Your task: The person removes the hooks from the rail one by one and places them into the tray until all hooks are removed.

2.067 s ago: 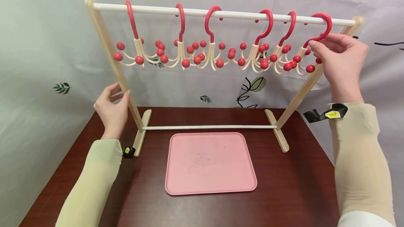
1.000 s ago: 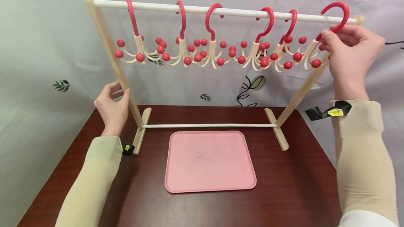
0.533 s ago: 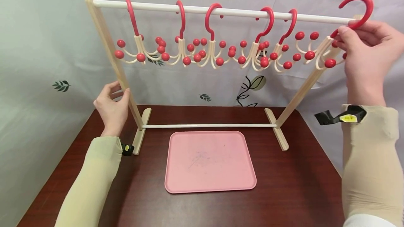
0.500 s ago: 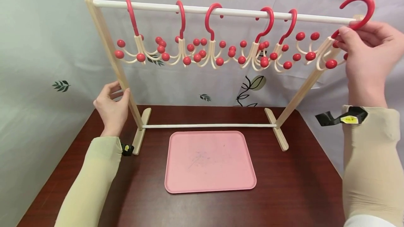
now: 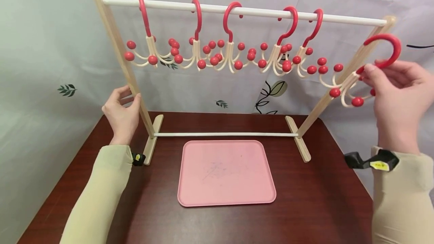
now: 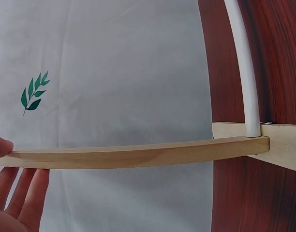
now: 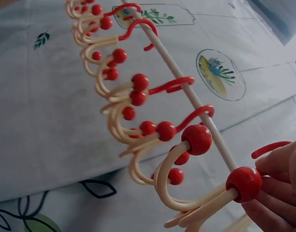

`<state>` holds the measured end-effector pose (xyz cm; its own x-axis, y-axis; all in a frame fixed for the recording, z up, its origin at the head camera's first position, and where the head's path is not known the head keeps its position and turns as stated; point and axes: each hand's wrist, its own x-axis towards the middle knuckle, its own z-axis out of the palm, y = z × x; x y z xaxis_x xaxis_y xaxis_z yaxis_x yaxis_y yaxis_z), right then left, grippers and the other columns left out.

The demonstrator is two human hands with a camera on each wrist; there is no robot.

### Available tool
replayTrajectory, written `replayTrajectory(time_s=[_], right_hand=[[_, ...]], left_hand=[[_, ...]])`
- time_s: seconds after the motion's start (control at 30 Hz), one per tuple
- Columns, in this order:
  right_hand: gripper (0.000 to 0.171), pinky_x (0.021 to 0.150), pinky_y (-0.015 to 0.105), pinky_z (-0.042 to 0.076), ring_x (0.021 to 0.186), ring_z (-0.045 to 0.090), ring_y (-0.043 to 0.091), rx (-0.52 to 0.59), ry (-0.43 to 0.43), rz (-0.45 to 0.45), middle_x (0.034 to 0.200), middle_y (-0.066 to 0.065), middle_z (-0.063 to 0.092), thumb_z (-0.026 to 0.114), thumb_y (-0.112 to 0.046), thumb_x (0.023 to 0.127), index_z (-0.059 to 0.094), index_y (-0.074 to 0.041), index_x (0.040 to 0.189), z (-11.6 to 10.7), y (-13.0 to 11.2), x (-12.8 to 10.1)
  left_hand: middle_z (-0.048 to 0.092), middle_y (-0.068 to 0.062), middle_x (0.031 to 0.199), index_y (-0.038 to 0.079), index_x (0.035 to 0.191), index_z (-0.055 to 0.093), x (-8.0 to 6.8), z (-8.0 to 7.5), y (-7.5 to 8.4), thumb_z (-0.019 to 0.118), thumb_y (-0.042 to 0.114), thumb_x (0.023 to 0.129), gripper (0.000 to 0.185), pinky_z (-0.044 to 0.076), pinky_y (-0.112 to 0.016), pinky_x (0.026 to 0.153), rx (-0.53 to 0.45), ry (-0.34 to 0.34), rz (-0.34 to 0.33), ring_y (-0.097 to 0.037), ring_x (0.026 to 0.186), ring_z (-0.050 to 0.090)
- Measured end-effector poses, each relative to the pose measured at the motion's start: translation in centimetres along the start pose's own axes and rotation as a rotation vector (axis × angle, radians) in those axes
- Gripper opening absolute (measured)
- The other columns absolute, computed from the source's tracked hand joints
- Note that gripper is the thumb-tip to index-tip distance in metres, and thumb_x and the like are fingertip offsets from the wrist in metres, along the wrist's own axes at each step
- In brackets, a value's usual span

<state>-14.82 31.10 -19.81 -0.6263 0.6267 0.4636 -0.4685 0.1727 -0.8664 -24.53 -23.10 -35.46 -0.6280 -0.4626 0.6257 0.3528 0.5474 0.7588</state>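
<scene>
Dark wooden table [image 5: 315, 199] against a pale cloth printed with leaves; pink tray [image 5: 226, 172] lying flat under a wooden rack [image 5: 115, 44]. Right hand [image 5: 400, 101] pinching the neck of a red-hooked hanger [image 5: 352, 82], held off the white rail [image 5: 244, 10], beside the rack's right post and well above the tray. Left hand [image 5: 122, 114] wrapped round the left post, steadying. Five more hangers [image 5: 230, 48] hooked on the rail. Probably the carrying step, with the hanger freed but not yet set down. Next move likely calls for lowering toward the tray while keeping the beaded prongs from snagging the post.
</scene>
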Motion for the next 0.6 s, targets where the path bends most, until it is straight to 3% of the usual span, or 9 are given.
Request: replayTrajectory(time_s=[0.17,0.43,0.6], right_hand=[[0.038,0.057,0.017,0.053,0.076,0.073,0.019,0.057,-0.036,-0.036,0.088,0.013,0.076,0.093,-0.004,0.072,0.075,0.010,0.102,-0.6,2.0,-2.7],[0.035,0.073,0.021,0.059,0.078,0.075,0.019,0.043,-0.202,-0.026,0.088,0.016,0.076,0.089,0.003,0.075,0.073,0.015,0.105,0.0,5.1,-7.3],[0.026,0.068,0.019,0.058,0.077,0.074,0.014,-0.153,-0.324,-0.058,0.089,0.008,0.077,0.087,-0.002,0.081,0.076,0.007,0.102,1.1,7.3,-10.1]], left_hand=[[0.075,-0.001,0.109,0.014,0.120,0.075,0.0,0.0,0.0,0.076,0.021,0.093,0.028,0.060,-0.025,0.079,-0.004,0.000,-0.013,-0.011,0.090,0.072],[0.076,-0.002,0.109,0.013,0.120,0.075,0.0,0.0,0.1,0.076,0.019,0.092,0.028,0.060,-0.026,0.079,-0.004,-0.002,-0.011,-0.012,0.090,0.072],[0.075,-0.002,0.109,0.013,0.120,0.075,0.0,0.0,0.1,0.075,0.019,0.093,0.028,0.059,-0.023,0.079,-0.010,-0.004,-0.009,-0.014,0.090,0.073]])
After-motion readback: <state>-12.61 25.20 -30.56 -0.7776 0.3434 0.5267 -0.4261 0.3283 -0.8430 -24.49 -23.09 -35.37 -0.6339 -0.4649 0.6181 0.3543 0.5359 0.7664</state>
